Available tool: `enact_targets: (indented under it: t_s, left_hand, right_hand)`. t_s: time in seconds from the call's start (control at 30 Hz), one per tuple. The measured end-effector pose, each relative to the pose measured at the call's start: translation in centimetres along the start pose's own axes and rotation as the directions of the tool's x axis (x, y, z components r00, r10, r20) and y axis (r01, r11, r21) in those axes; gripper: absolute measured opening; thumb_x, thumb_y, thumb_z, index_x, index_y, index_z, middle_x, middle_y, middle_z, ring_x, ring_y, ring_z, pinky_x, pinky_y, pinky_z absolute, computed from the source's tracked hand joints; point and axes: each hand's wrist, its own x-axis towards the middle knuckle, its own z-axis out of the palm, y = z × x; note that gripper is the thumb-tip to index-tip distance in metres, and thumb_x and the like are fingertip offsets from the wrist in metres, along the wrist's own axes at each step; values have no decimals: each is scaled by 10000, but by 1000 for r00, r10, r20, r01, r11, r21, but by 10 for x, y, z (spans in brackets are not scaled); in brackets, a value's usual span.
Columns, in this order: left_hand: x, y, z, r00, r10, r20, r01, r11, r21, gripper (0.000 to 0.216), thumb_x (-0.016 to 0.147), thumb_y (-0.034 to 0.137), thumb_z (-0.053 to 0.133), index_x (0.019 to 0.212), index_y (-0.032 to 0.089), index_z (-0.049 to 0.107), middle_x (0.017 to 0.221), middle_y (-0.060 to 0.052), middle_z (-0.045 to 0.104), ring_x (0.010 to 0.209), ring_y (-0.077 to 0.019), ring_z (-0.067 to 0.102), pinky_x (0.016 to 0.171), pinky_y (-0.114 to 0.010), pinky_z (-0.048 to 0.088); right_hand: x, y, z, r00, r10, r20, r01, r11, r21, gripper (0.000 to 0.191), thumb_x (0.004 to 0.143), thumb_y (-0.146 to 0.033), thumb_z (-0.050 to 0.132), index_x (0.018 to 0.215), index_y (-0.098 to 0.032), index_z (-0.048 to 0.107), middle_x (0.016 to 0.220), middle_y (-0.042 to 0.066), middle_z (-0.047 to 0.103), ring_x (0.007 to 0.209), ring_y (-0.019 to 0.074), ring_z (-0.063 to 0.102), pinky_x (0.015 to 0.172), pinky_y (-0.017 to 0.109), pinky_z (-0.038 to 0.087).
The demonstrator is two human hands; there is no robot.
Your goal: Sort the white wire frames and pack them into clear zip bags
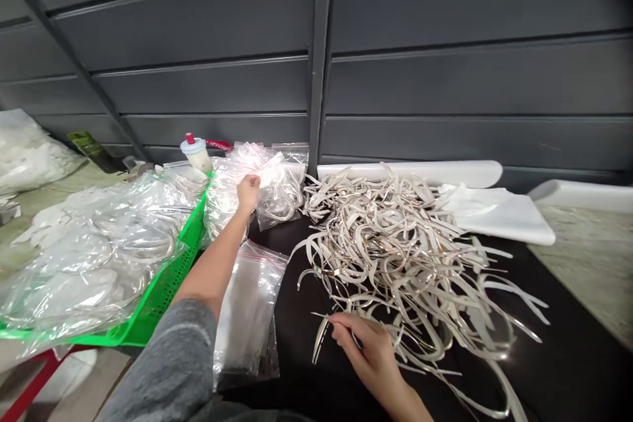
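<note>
My left hand (248, 194) is stretched out to a heap of clear zip bags (283, 194), its fingers closed at the plastic; the exact grip is partly hidden. Several bags in that heap hold coiled pale strips. Near the front, my right hand (368, 348) pinches a short bundle of thin curved strips (321, 337), pale with a shiny metallic side. Right behind and beside that hand spreads a large tangled pile of loose strips (395, 244). Below my left forearm lies a stack of flat clear zip bags (250, 310) with red-lined tops.
At left, a green plastic basket (171, 277) is heaped with filled clear bags (113, 237). A lidded cup (198, 153) and a green bottle (91, 148) stand behind. White rolled sheeting (420, 173) lies along the grey panelled wall (469, 86), beyond the black tabletop (554, 303).
</note>
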Motion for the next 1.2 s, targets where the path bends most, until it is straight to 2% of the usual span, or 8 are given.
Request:
enact_targets:
  t_s: [0.1, 0.2, 0.37, 0.57, 0.77, 0.93, 1.03, 1.2]
  left_hand:
    - [-19, -3, 6, 995, 76, 63, -87, 976, 199, 472, 780, 193, 513, 1233, 73, 451, 1329, -247, 428, 1277, -370, 342, 1012, -552, 275]
    - [-50, -4, 17, 942, 195, 274, -280, 907, 314, 555, 806, 266, 525, 1327, 138, 382, 1490, -183, 201, 1373, -379, 68, 1050, -618, 73]
    - [-87, -23, 43, 727, 246, 640, -531, 793, 299, 538, 837, 277, 502, 1356, 226, 371, 1497, -106, 241, 1372, -345, 135, 1054, -593, 137]
    - [-60, -52, 46, 603, 236, 762, -630, 727, 273, 544, 894, 154, 313, 1426, 227, 227, 1515, -48, 210, 1390, -253, 113, 1089, -525, 116]
    - [-29, -67, 45, 637, 161, 754, -607, 708, 362, 572, 876, 58, 269, 1421, 227, 243, 1514, -38, 215, 1392, -233, 107, 1100, -500, 118]
    - [-19, -60, 55, 705, 89, 703, -535, 717, 446, 471, 876, 288, 500, 1328, 204, 394, 1439, -106, 331, 1294, -300, 326, 1034, -568, 257]
    - [-24, -49, 59, 720, 70, 691, -513, 724, 461, 464, 857, 312, 535, 1293, 194, 429, 1409, -109, 364, 1260, -304, 369, 1009, -572, 293]
    - [-38, -36, 54, 697, 60, 715, -519, 730, 444, 563, 797, 31, 424, 1349, 119, 356, 1449, -186, 313, 1328, -347, 266, 1006, -588, 265]
  right_hand:
    - [-11, 9, -4, 999, 50, -17, -50, 999, 12, 141, 888, -219, 481, 888, -195, 619, 619, 4, 646, 529, 128, 621, 524, 206, 497]
    - [-18, 18, -7, 994, 108, -6, -108, 994, 27, 153, 890, -240, 478, 897, -192, 624, 596, 5, 635, 501, 133, 615, 489, 205, 498]
    - [-16, 22, -6, 994, 108, 11, -109, 994, 5, 155, 884, -240, 488, 894, -194, 635, 609, 8, 648, 516, 138, 628, 503, 208, 510]
    - [-10, 15, -1, 996, 81, 25, -80, 997, -13, 147, 883, -232, 493, 900, -195, 634, 646, 14, 670, 529, 128, 635, 517, 195, 514]
    - [-12, 17, 3, 994, 94, 58, -95, 995, 8, 161, 884, -255, 489, 881, -198, 640, 643, 17, 676, 519, 132, 637, 507, 190, 516]
    - [-12, 15, 3, 989, 125, 78, -124, 992, -23, 188, 892, -251, 465, 869, -190, 642, 624, 20, 663, 528, 140, 629, 518, 208, 501]
    - [-11, 10, 2, 980, 159, 116, -158, 987, -21, 208, 898, -240, 441, 855, -179, 636, 632, 22, 656, 545, 132, 617, 538, 212, 483]
    - [-5, 5, -1, 970, 189, 154, -189, 982, -20, 235, 902, -235, 423, 818, -174, 633, 635, 18, 644, 563, 121, 594, 556, 212, 454]
